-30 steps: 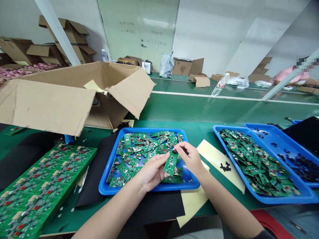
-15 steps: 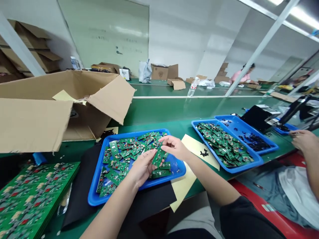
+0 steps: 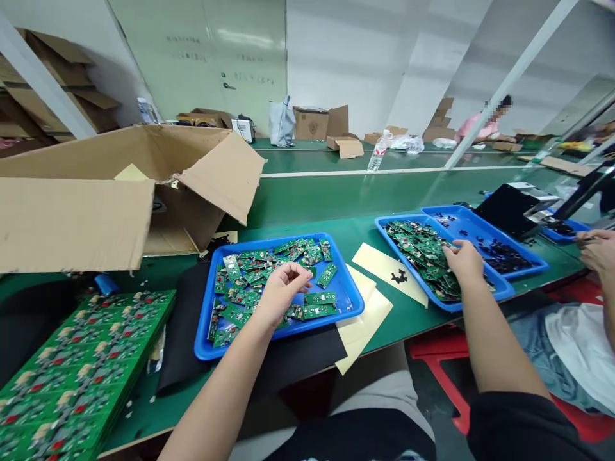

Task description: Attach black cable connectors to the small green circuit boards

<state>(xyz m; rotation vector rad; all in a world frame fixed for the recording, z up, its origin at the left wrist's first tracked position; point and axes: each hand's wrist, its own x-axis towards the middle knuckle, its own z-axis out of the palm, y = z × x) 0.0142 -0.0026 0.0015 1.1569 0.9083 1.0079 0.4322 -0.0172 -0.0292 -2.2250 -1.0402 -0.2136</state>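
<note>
My left hand (image 3: 283,291) hovers over the left blue tray (image 3: 204,323), its fingers curled and the fingertips close to the thumb. Whatever it may hold there is too small to make out. Loose green circuit boards (image 3: 327,276) lie scattered in this tray. Over to the right, my right hand (image 3: 465,261) reaches into the second blue tray (image 3: 500,296). Its fingers are closed on a circuit board at the top of the heaped boards (image 3: 418,246); the fingertips partly hide it.
Stacked green board panels (image 3: 91,365) sit at left, before an open cardboard box (image 3: 72,224). Yellowish paper (image 3: 379,259) carries small black pieces (image 3: 398,276) between the trays. A third blue tray (image 3: 461,224) holds more black pieces. A co-worker's hand (image 3: 598,250) is at far right.
My right hand has moved from the left tray to the heap in the right tray. The board that both hands held is gone from my left hand, which stays above the left tray.
</note>
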